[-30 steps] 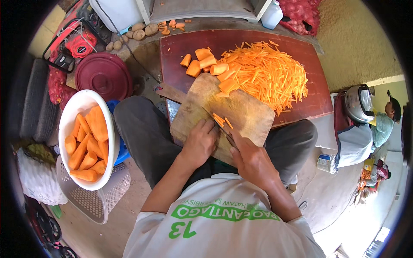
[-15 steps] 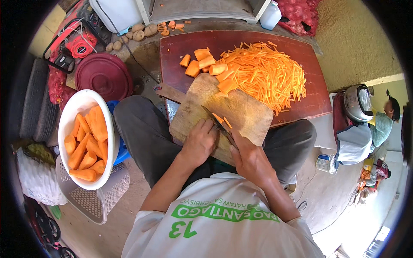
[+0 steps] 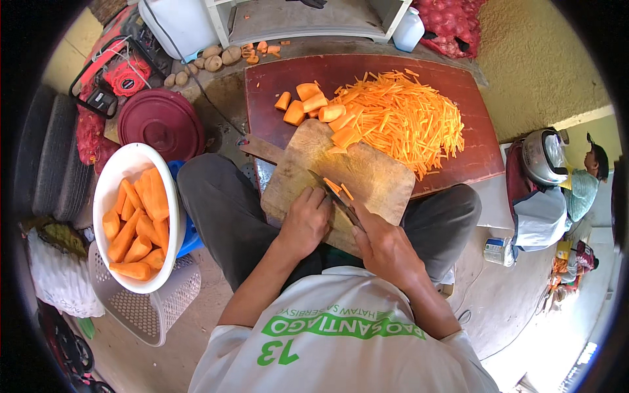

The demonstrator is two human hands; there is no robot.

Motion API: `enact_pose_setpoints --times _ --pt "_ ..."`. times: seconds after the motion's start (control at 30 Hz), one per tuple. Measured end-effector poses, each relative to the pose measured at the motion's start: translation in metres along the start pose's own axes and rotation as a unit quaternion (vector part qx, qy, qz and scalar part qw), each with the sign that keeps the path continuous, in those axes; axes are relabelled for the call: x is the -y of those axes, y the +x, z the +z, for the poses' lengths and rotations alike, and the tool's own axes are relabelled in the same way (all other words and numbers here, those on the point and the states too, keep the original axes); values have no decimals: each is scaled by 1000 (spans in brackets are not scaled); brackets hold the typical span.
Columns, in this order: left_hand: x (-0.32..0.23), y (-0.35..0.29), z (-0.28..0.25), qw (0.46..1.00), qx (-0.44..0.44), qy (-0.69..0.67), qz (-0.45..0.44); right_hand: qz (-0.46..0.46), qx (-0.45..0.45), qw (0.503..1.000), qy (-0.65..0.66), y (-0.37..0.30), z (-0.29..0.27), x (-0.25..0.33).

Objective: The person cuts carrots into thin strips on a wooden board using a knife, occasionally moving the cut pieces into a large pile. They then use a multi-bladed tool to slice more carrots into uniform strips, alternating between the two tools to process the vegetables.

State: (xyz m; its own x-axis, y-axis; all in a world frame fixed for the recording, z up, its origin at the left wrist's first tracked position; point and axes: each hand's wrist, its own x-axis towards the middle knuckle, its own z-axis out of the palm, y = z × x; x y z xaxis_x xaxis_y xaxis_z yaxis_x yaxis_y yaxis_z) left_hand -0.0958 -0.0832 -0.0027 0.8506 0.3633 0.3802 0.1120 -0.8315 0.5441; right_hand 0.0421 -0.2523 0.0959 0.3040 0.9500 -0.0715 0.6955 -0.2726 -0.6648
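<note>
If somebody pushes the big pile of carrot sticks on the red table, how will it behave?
The pile of carrot sticks is loose, thin strips, so it would probably spread and scatter. Each stick looks light and stiff. Some lie near the red table edge and may fall off.

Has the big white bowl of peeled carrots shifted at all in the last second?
No. The white bowl of peeled carrots sits in the same spot beside the round dark-red lid, on the white mesh basket.

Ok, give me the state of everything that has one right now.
Left hand: pressed on cutting board, steadying carrot pieces.
Right hand: gripping knife, blade on board.
Cutting board: on lap, few slices on it.
Carrot strips: heaped on red table.
White bowl: full of peeled carrots.
</note>
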Motion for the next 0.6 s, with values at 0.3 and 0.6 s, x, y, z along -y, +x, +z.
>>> enact_pose_setpoints --times 0.3,0.6 --pt "-3 3 -3 1000 8 -4 -6 -57 -49 997 -26 4 6 -9" --pt "-4 3 1 1000 11 7 -2 9 -40 999 -8 0 8 -8"
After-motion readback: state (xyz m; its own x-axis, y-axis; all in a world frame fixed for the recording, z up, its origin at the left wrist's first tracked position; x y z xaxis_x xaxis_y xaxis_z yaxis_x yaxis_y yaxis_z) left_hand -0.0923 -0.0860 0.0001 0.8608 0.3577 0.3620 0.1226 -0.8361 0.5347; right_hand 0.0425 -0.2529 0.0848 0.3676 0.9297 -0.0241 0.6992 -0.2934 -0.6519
